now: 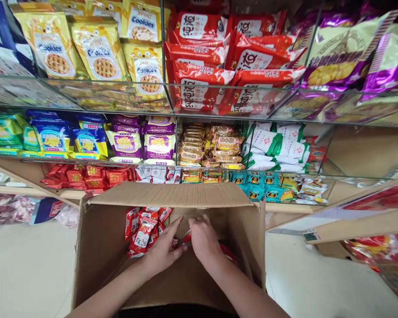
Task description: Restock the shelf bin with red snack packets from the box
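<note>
Both my hands reach into an open cardboard box (172, 194). My left hand (164, 249) is open, thumb and fingers apart, beside a pile of small red snack packets (142, 234) at the box's left side. My right hand (204, 238) is closed near the middle, fingers curled down around a small red snack packet (187, 237); most of that packet is hidden by the hand. Part of another red packet (227, 251) shows to the right, behind my right forearm.
Ahead stand glass-fronted shelves with yellow cookie bags (102, 53), red biscuit packs (199, 84) and purple-and-cream bags (338, 57). Lower rows hold purple soda biscuits (159, 139), brown packs (225, 141) and white-green packs (285, 145). Pale floor tiles (29, 265) lie around the box.
</note>
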Tool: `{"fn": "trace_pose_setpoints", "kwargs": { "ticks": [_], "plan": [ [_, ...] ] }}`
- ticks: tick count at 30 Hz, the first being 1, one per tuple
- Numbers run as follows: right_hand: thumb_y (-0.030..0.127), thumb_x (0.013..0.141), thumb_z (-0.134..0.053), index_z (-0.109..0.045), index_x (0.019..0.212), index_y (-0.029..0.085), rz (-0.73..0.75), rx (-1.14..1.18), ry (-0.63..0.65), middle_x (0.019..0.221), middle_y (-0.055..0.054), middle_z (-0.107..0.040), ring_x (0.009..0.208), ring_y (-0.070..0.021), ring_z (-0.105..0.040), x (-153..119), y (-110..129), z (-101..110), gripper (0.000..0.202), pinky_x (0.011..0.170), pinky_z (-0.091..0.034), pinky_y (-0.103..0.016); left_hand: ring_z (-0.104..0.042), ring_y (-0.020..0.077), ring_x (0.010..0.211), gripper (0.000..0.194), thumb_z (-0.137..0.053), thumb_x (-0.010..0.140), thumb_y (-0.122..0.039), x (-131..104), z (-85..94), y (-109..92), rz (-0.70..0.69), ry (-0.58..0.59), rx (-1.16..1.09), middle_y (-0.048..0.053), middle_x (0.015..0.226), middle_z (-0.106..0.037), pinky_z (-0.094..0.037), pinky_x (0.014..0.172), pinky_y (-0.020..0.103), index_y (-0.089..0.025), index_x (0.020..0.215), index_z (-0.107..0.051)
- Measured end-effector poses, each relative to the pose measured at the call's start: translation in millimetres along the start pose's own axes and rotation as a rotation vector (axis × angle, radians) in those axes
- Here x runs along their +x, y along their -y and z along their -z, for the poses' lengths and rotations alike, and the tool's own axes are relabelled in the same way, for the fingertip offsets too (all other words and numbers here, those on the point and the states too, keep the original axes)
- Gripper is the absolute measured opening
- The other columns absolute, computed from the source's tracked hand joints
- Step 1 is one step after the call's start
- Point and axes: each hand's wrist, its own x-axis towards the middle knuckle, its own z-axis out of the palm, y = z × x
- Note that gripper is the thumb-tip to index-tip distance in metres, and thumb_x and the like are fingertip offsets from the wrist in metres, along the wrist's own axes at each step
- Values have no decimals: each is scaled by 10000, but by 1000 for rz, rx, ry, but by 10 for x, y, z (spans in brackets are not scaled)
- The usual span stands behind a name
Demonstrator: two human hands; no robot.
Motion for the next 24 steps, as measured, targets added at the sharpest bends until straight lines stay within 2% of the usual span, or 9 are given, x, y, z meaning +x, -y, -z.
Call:
{"fn": "trace_pose_setpoints", "kwargs": {
  "ticks": [3,6,9,11,14,19,24],
  "plan": [
    [104,804,-489,-654,837,192,56,144,2,853,-18,-688,853,-165,-577,-100,67,31,190,758,-433,-245,-411,226,1242,626,-534,774,-226,-8,-21,-104,41,22,-217,84,1346,-454,-362,1022,371,-202,1357,-307],
    [126,794,-527,-640,891,188,73,253,-6,889,2,-686,864,-134,-583,-196,45,31,162,777,-429,-212,-483,223,1176,513,-492,817,-254,-66,-32,-175,73,71,-391,78,1261,-539,-399,983,357,-206,1316,-381],
    [198,762,-586,-620,983,162,49,397,-32,959,-39,-671,916,-169,-575,-300,-27,39,227,799,-434,-254,-533,196,1106,585,-473,850,-307,-146,-23,-235,128,102,-581,77,1194,-583,-406,965,355,-216,1378,-239],
    [213,758,-590,-636,961,163,45,538,-12,939,-54,-675,891,-188,-585,-374,-73,52,215,782,-437,-283,-547,179,1070,622,-477,858,-326,-196,-3,-285,154,138,-659,71,1148,-607,-401,961,351,-225,1393,-177],
    [203,772,-574,-663,899,188,72,680,13,858,-32,-689,807,-170,-600,-480,-110,90,155,734,-428,-270,-540,171,1054,616,-503,849,-341,-256,30,-374,170,162,-686,61,1110,-613,-397,948,328,-237,1380,-209],
    [259,746,-620,-670,766,183,28,815,-61,734,-10,-664,726,-149,-586,-589,-130,177,93,669,-413,-246,-566,169,951,584,-543,827,-339,-299,66,-568,154,196,-686,38,953,-628,-415,891,312,-229,1341,-290],
    [328,744,-616,-606,605,172,-34,994,-98,614,15,-584,620,-121,-534,-613,-176,209,210,598,-395,-231,-574,180,917,587,-544,820,-368,-270,122,-774,162,239,-731,39,922,-618,-426,850,324,-232,1331,-291]
  ]
}}
